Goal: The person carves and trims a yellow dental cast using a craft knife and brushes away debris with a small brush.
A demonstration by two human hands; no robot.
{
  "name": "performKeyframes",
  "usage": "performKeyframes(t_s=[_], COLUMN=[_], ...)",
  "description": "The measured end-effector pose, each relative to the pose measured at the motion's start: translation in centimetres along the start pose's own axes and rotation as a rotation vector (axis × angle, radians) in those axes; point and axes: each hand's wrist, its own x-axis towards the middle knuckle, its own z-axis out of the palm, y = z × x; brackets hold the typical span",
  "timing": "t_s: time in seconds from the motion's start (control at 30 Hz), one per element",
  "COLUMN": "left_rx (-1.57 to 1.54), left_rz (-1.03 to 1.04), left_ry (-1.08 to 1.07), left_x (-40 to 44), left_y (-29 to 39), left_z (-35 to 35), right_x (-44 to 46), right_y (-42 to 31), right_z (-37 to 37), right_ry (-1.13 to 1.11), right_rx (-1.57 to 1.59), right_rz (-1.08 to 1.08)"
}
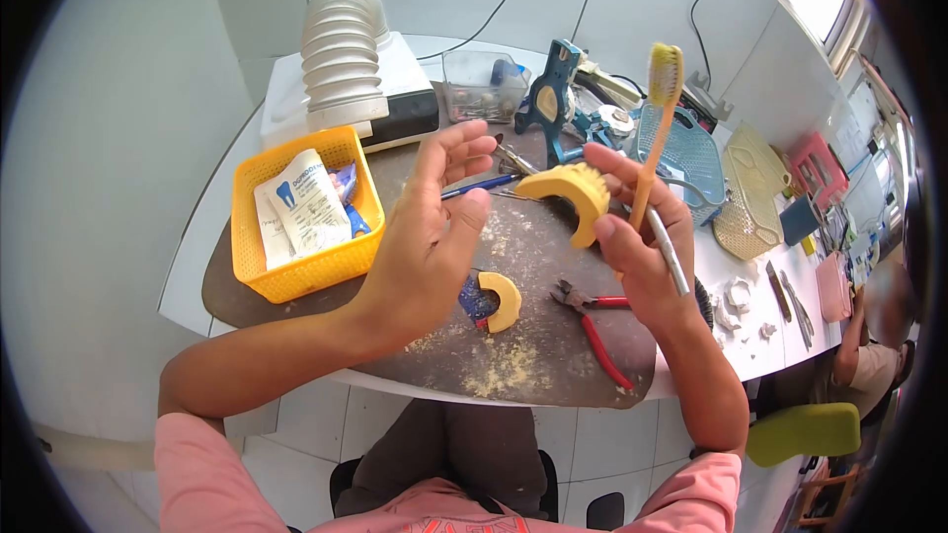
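My left hand (pixel 434 227) is raised over the bench, empty, its fingers curved and the thumb apart. Between the thumb and fingers of my right hand (pixel 647 247) is a yellow plaster dental cast (pixel 568 190), horseshoe-shaped with teeth along the top. The same hand also holds an orange-handled toothbrush (pixel 657 138), bristles up, and a slim silver tool (pixel 668 252) that slants across the palm. Below, a second yellow dental cast (pixel 504 302) lies on the bench against a dark blue piece (pixel 478 300). Red-handled pliers (pixel 592 326) rest under my right hand, jaws apart.
A yellow basket (pixel 286 281) with paper packets stands at left. Behind it is a white machine with a ribbed hose (pixel 341 54). A clear box (pixel 484 89), a blue articulator (pixel 553 104) and a blue basket (pixel 696 163) line the back. Another person (pixel 869 365) sits at far right.
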Motion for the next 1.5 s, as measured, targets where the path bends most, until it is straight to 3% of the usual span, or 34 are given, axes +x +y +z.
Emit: performKeyframes(t_s=[0.1,0.2,0.27,0.4,0.47,0.67,0.87,1.13,1.23,1.5], left_rx=[-0.092,-0.075,-0.194,-0.362,-0.326,-0.501,-0.489,-0.488,-0.478,-0.379], left_rz=[-0.058,-0.180,-0.442,-0.314,-0.321,-0.323,-0.351,-0.307,-0.297,-0.302], left_ry=[0.095,-0.058,-0.120,-0.354,-0.111,-0.148,-0.077,0.028,0.056,0.102], left_x=[0.0,0.2,0.3,0.2,0.3,0.0,0.1,0.3,0.2,0.5], left_y=[0.1,0.3,0.3,-1.2,0.9,1.1,0.5,0.5,0.1,0.1], left_z=[0.4,-0.6,-1.3,-2.4,0.2,0.2,0.3,-0.2,0.2,-0.1], right_x=[0.0,-0.1,-0.2,-0.3,-0.3,-0.6,-0.1,-0.8,-0.7,-0.8], right_y=[0.3,0.5,0.4,0.6,0.8,1.3,2.8,0.3,0.7,0.3], right_z=[-0.6,-0.6,-0.4,0.0,0.4,1.6,1.3,0.2,0.3,-0.3], right_ry=[0.096,0.105,0.101,0.102,0.093,-0.002,-0.013,0.137,0.014,-0.179], right_rx=[-0.096,-0.141,-0.187,-0.278,-0.297,-0.377,-0.542,-0.515,-0.731,-0.779], right_rz=[-0.033,-0.045,-0.057,-0.101,-0.118,-0.119,-0.372,-0.259,-0.401,-0.296])
